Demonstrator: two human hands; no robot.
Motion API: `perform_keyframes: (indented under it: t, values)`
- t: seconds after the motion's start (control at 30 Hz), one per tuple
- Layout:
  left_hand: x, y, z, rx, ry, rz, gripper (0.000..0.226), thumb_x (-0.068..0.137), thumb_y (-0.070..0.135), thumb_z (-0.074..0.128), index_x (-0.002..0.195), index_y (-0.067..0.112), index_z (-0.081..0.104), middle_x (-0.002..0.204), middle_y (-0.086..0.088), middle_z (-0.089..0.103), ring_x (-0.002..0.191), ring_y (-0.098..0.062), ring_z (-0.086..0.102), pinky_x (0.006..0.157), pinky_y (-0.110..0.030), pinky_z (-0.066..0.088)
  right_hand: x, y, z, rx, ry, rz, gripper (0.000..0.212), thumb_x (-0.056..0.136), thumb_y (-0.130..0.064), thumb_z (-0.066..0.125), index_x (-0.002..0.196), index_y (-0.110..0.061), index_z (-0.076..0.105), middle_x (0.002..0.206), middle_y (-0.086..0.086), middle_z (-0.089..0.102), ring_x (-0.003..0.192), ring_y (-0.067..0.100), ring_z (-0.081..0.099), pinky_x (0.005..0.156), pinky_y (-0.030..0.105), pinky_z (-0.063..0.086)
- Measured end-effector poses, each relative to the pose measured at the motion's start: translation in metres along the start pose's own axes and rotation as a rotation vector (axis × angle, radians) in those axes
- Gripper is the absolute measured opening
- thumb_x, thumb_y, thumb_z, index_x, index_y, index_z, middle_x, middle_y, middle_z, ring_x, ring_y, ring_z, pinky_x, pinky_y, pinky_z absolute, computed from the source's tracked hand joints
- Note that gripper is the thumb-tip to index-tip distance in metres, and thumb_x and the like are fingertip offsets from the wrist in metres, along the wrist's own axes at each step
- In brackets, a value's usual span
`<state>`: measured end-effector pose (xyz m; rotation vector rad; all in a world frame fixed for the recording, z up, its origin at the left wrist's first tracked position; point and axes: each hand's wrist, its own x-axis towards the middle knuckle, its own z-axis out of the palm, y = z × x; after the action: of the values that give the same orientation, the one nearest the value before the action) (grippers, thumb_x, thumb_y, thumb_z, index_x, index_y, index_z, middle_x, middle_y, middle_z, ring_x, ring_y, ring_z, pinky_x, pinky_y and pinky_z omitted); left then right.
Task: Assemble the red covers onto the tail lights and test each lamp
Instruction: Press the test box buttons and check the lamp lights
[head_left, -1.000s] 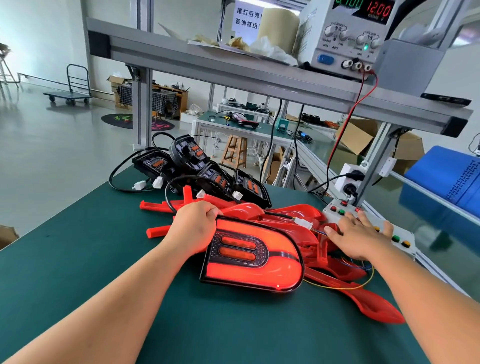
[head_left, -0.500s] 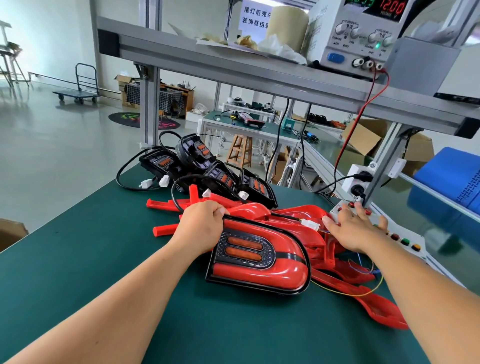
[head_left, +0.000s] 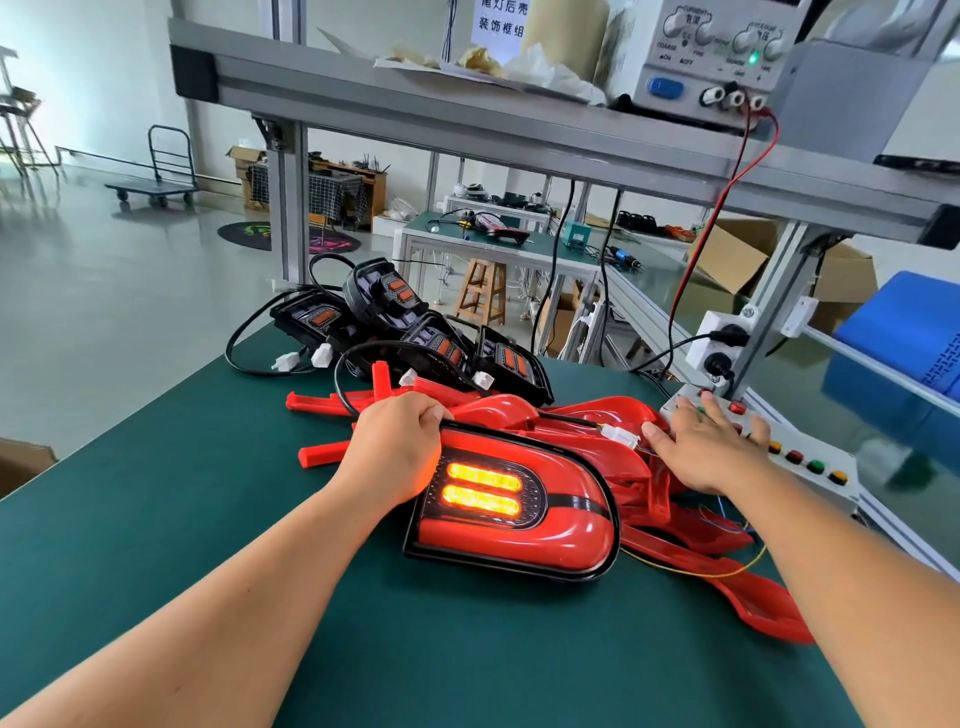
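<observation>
Counter (head_left: 156, 519), green mat. Assembled tail light (head_left: 545, 535), red cover on a black base, lies face up at the counter's centre, just in front of the person.
- Two amber bars (head_left: 483, 488) in its dark inner panel are lit; the surrounding red lens is not glowing evenly. A reddish glow falls on the adjacent hand.
- Left hand (head_left: 395, 447): fingers curled over the lamp's far-left edge, gripping it, with the palm against its left side.
- Right hand (head_left: 711, 447): fingers straight and spread, laid flat on the button box (head_left: 810, 486) at the counter's right edge. Which button the fingertips press cannot be told. Yellow, red and green buttons show beside the hand.
- White connector (head_left: 621, 436) sits between the two hands, just beside the right thumb, with a black lead running into it.
- Loose red covers (head_left: 618, 410) are heaped behind and to the right of the lit lamp; one extends toward the near right corner.
- Uncovered black tail light bases (head_left: 415, 332), with cables and white plugs, are clustered at the far edge, behind the covers.
- Power supply (head_left: 711, 57) sits on the upper shelf, green indicator on; a red lead (head_left: 727, 197) drops from it toward the button box.
</observation>
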<state>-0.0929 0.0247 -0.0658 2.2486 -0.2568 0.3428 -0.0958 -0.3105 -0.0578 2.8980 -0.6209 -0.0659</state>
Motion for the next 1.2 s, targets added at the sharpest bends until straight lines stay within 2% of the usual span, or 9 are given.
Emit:
perform_keyframes:
  t: [0.2, 0.33, 0.53, 0.83, 0.9, 0.97, 1.07, 1.13, 1.2]
  values:
    - [-0.001, 0.000, 0.001, 0.001, -0.003, -0.001, 0.031, 0.102, 0.016, 0.038, 0.100, 0.019, 0.068, 0.071, 0.002, 0.065, 0.055, -0.006, 0.050, 0.050, -0.007, 0.036, 0.000, 0.000, 0.000, -0.001, -0.001, 0.001, 0.076, 0.096, -0.066, 0.005, 0.156, -0.021, 0.003, 0.165, -0.004, -0.001, 0.149, 0.012, -0.014, 0.115, 0.055, -0.003]
    - [-0.001, 0.001, 0.001, -0.002, 0.006, 0.000, 0.032, 0.101, 0.015, 0.038, 0.099, 0.019, 0.069, 0.085, -0.001, 0.070, 0.062, -0.004, 0.051, 0.057, -0.003, 0.037, -0.001, -0.001, -0.001, -0.007, 0.002, 0.001, 0.075, 0.096, -0.065, 0.006, 0.156, -0.022, 0.006, 0.165, -0.004, 0.000, 0.150, 0.013, -0.014, 0.115, 0.054, -0.001]
    - [-0.001, 0.001, 0.000, 0.013, -0.005, -0.012, 0.030, 0.102, 0.018, 0.039, 0.100, 0.021, 0.069, 0.087, 0.000, 0.070, 0.062, -0.008, 0.053, 0.053, -0.007, 0.039, -0.002, -0.002, -0.002, -0.018, 0.004, -0.007, 0.074, 0.096, -0.066, 0.007, 0.156, -0.022, 0.007, 0.165, -0.005, 0.001, 0.150, 0.013, -0.013, 0.114, 0.054, 0.000]
    - [0.000, 0.000, 0.001, 0.020, -0.008, -0.022, 0.029, 0.102, 0.019, 0.040, 0.099, 0.022, 0.068, 0.079, 0.004, 0.066, 0.059, -0.006, 0.051, 0.049, -0.010, 0.037, -0.004, -0.001, 0.002, 0.003, 0.013, -0.004, 0.078, 0.095, -0.068, 0.007, 0.157, -0.021, 0.003, 0.165, -0.006, -0.001, 0.150, 0.013, -0.013, 0.114, 0.054, 0.001]
    - [0.000, 0.000, 0.002, 0.014, 0.010, -0.013, 0.029, 0.101, 0.017, 0.041, 0.097, 0.021, 0.069, 0.081, 0.004, 0.066, 0.067, -0.009, 0.052, 0.055, -0.013, 0.035, -0.006, -0.001, 0.003, 0.050, 0.038, 0.000, 0.078, 0.095, -0.068, 0.008, 0.157, -0.020, 0.007, 0.165, -0.006, 0.000, 0.150, 0.013, -0.012, 0.115, 0.055, 0.000]
    - [-0.001, 0.000, 0.003, 0.011, 0.022, -0.012, 0.029, 0.100, 0.017, 0.041, 0.096, 0.021, 0.069, 0.081, 0.006, 0.064, 0.075, -0.011, 0.051, 0.066, -0.025, 0.034, -0.010, -0.001, 0.003, 0.106, 0.058, 0.002, 0.079, 0.094, -0.068, 0.008, 0.155, -0.019, 0.016, 0.165, -0.007, 0.002, 0.150, 0.013, -0.010, 0.116, 0.057, -0.001]
    - [0.000, -0.002, 0.004, 0.004, 0.023, -0.008, 0.028, 0.100, 0.018, 0.042, 0.092, 0.025, 0.068, 0.075, 0.007, 0.062, 0.072, -0.011, 0.053, 0.062, -0.028, 0.035, -0.018, -0.001, 0.007, 0.143, 0.074, 0.007, 0.083, 0.091, -0.072, 0.007, 0.150, -0.018, 0.027, 0.165, -0.004, 0.003, 0.151, 0.016, -0.006, 0.116, 0.058, -0.001]
    - [-0.001, -0.003, 0.004, 0.000, 0.022, -0.006, 0.028, 0.100, 0.018, 0.042, 0.090, 0.027, 0.066, 0.070, 0.008, 0.060, 0.068, -0.012, 0.053, 0.059, -0.027, 0.036, -0.023, 0.000, 0.012, 0.135, 0.077, 0.018, 0.087, 0.089, -0.075, 0.005, 0.151, -0.017, 0.025, 0.165, 0.001, 0.002, 0.152, 0.020, -0.002, 0.116, 0.058, -0.002]
    - [0.000, -0.002, 0.005, 0.001, 0.024, -0.005, 0.028, 0.100, 0.018, 0.042, 0.091, 0.026, 0.067, 0.070, 0.010, 0.058, 0.070, -0.011, 0.052, 0.063, -0.029, 0.035, -0.027, 0.002, 0.016, 0.134, 0.077, 0.036, 0.092, 0.086, -0.077, 0.003, 0.153, -0.016, 0.020, 0.165, 0.005, 0.001, 0.152, 0.022, -0.002, 0.117, 0.057, -0.005]
